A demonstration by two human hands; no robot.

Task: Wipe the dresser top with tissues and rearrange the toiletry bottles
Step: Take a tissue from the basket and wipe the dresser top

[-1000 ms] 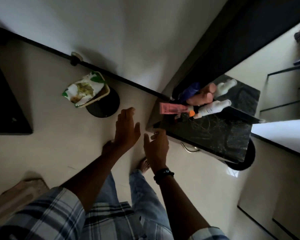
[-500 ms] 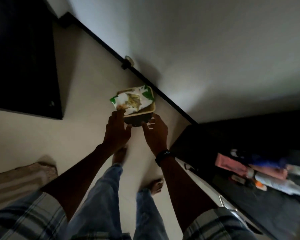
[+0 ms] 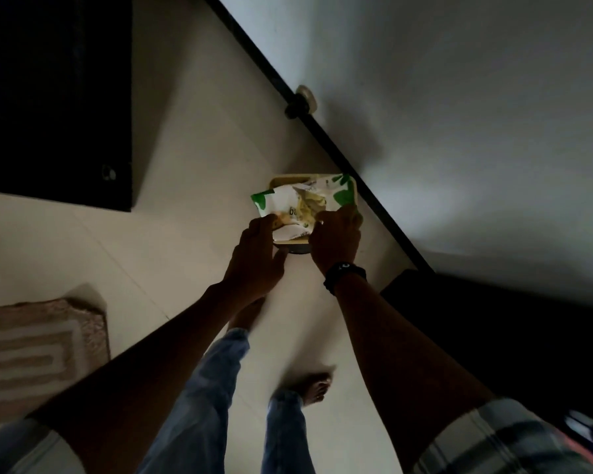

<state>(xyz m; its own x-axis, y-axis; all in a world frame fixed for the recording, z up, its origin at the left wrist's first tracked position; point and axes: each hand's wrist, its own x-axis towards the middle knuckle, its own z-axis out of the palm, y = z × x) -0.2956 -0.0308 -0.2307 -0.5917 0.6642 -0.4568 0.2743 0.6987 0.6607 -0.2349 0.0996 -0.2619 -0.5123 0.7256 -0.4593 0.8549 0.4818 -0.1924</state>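
Note:
A white and green tissue pack (image 3: 298, 203) lies on a pale yellow tray (image 3: 281, 181) set on a dark round stool (image 3: 298, 249) by the wall. My left hand (image 3: 257, 248) grips the pack's near left edge, thumb spread toward the stool. With its fingers curled, my right hand (image 3: 336, 234) holds the pack's right side near the opening. The dark dresser (image 3: 493, 319) is at the right, its top mostly out of view. Only a blurred bit of the toiletry bottles (image 3: 589, 436) shows at the bottom right corner.
A striped floor mat (image 3: 38, 350) lies at the left. A dark piece of furniture (image 3: 55, 97) fills the upper left. A door stopper (image 3: 300, 102) sits on the black baseboard. My bare feet (image 3: 317, 386) stand on pale floor tiles below the stool.
I have turned from the dresser toward the stool. Both hands moved forward from near the dresser's edge and now hold the tissue pack.

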